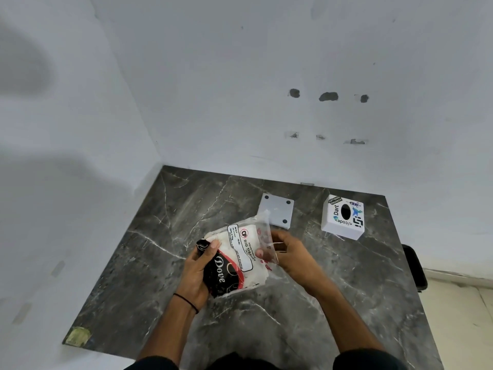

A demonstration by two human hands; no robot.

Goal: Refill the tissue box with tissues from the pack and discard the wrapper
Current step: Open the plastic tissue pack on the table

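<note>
A tissue pack (237, 259) in clear plastic with black, red and white print is held above the middle of the dark marble table (149, 276). My left hand (197, 273) grips its black left end. My right hand (289, 253) pinches the loose clear wrapper flap (264, 231) at the pack's right end. The white cube tissue box (342, 217), covered in stickers and with an oval slot on top, stands at the back right. Its flat white base plate (277, 210) with dark corner dots lies apart, to the left of the box.
White walls close the table in at the back and on the left. A yellowish patch (77, 336) marks the table's front left corner. A dark object (414, 267) sits just past the right edge, above light floor tiles.
</note>
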